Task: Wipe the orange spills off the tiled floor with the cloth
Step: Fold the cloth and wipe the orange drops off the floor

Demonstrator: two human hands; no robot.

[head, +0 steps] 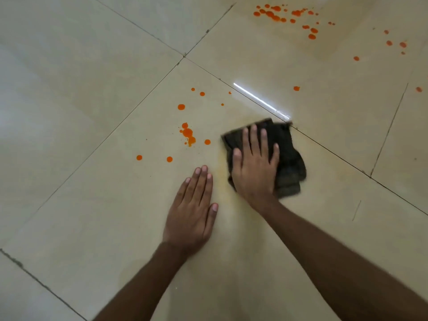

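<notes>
Right now my right hand (254, 167) lies flat on the dark cloth (287, 158), fingers spread and palm pressing it to the tiled floor (92, 89); nothing is pinched, the hand simply bears down on top. The cloth is bunched, and most of it shows beyond my fingertips and out to the right of my palm. My left hand (192, 212) rests just beside it, palm down on bare tile, fingers straight and close together, holding nothing. A faint yellowish smear (222, 177) marks the tile between my two hands. Just left of the cloth and ahead of my left fingertips sits a scatter of orange drops (187, 133). Well ahead of the cloth, to the right, lies a denser cluster of orange splashes (278, 16).
</notes>
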